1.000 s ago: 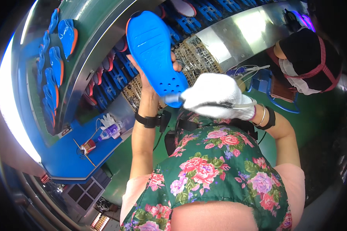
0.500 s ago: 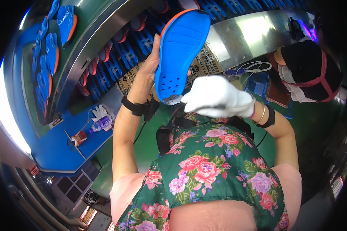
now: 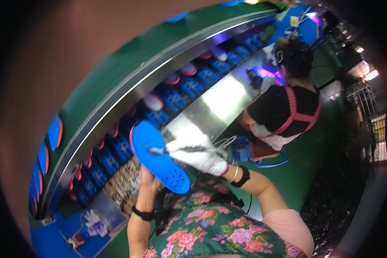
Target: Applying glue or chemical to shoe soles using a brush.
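My bare left hand [image 3: 147, 177] is closed on a blue shoe insole [image 3: 147, 132] from below, at its left edge; most of the fingers are hidden behind it. The insole has a cluster of small holes at its near, rounded end and an orange-red rim at the far end. My right hand [image 3: 195, 155], in a white glove, is closed round a slim pen-shaped tool [image 3: 157, 151] with a grey tip. That tip lies over the insole's middle; whether it touches cannot be told.
Beyond my hands runs a green belt [image 3: 129, 69] with a metal edge, and under it racks of blue and red-rimmed insoles [image 3: 172, 99]. A co-worker [image 3: 294, 99] sits at the right beside a steel worktop [image 3: 217, 99]. A blue table [image 3: 60, 228] with a glove and bottle stands at lower left.
My view has swung, bringing the co-worker further into sight. The insole now tilts with its far end to the left. My right hand moved from its holed end to its middle, and the tool shows.
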`<act>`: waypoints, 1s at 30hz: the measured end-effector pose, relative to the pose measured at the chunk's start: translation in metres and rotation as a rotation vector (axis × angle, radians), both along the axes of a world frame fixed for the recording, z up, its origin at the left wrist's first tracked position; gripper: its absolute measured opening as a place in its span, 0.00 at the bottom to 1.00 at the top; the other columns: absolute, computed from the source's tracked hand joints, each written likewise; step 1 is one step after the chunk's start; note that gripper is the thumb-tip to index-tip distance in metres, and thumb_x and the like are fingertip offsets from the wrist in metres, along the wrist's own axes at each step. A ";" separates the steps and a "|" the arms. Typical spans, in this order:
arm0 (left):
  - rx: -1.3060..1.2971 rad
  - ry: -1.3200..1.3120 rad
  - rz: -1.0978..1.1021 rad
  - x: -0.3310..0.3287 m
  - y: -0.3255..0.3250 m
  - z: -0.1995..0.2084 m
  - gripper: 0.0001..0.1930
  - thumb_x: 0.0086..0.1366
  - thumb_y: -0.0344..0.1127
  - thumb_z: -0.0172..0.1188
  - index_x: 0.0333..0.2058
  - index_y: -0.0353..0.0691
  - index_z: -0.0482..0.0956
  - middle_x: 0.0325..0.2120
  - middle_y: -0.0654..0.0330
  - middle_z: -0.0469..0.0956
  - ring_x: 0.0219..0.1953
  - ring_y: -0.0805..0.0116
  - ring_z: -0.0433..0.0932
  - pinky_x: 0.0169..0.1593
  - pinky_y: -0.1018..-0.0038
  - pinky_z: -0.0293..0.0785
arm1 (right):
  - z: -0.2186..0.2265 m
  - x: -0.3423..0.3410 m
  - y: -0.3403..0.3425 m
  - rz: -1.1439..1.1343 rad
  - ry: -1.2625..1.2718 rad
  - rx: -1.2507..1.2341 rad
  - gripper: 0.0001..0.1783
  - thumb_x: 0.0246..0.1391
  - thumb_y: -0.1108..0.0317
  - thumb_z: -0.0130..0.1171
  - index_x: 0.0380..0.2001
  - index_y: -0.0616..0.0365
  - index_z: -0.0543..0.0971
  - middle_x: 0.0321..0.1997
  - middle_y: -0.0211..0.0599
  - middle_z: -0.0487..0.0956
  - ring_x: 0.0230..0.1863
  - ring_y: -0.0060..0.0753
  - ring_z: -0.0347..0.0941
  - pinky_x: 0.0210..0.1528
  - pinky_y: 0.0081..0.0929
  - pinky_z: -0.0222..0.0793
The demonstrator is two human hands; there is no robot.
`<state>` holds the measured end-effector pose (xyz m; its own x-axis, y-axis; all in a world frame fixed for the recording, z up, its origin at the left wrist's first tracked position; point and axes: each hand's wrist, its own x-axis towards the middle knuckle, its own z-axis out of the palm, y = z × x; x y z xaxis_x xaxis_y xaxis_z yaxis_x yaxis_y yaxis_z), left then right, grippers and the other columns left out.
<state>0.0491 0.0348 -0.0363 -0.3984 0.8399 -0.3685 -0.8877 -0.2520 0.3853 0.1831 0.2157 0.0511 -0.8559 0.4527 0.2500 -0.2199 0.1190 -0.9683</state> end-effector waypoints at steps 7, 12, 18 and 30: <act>-0.263 0.369 -0.205 -0.001 -0.015 -0.003 0.29 0.75 0.54 0.48 0.64 0.40 0.68 0.61 0.52 0.73 0.63 0.50 0.72 0.62 0.49 0.74 | 0.009 0.002 0.007 0.103 0.082 0.252 0.09 0.52 0.75 0.71 0.38 0.55 0.87 0.41 0.35 0.87 0.43 0.32 0.84 0.47 0.29 0.79; -0.073 -0.159 0.088 0.002 -0.027 -0.011 0.36 0.70 0.64 0.51 0.63 0.42 0.69 0.57 0.47 0.76 0.53 0.45 0.79 0.50 0.42 0.81 | 0.002 0.007 -0.002 0.056 0.128 0.264 0.10 0.51 0.73 0.69 0.38 0.57 0.87 0.40 0.38 0.86 0.42 0.38 0.82 0.45 0.34 0.77; 0.300 -0.146 0.038 0.024 -0.025 -0.018 0.45 0.62 0.68 0.55 0.66 0.37 0.66 0.59 0.46 0.74 0.57 0.43 0.76 0.61 0.46 0.73 | 0.011 0.013 -0.003 -0.019 0.228 0.335 0.12 0.48 0.74 0.71 0.39 0.58 0.86 0.37 0.37 0.87 0.35 0.35 0.81 0.38 0.33 0.77; 0.119 0.005 0.043 0.051 0.012 0.026 0.46 0.64 0.67 0.57 0.72 0.46 0.56 0.68 0.48 0.64 0.68 0.44 0.66 0.68 0.41 0.63 | 0.057 -0.019 0.016 -0.139 0.292 0.751 0.15 0.45 0.75 0.69 0.40 0.58 0.87 0.43 0.42 0.86 0.41 0.43 0.83 0.44 0.35 0.78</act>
<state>0.0997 0.0469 -0.0102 -0.4364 0.8598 -0.2650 -0.8734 -0.3340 0.3546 0.1642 0.2315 0.1080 -0.6575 0.1730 0.7333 -0.3865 0.7579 -0.5255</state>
